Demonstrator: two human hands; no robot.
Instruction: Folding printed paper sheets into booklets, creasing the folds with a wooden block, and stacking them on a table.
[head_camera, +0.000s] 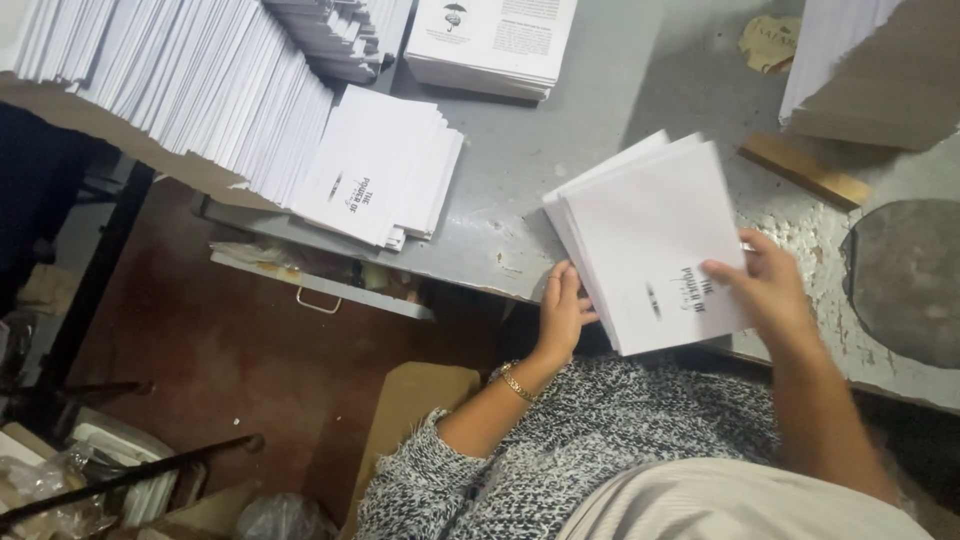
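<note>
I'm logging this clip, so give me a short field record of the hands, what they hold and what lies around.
left hand: steadies the near edge of the booklet stack
right hand: fingers on top of the booklet stack
booklet stack: white, squared up on the table
table: grey, worn surface
other booklets: piled at the left
wood strip: beyond the stack
</note>
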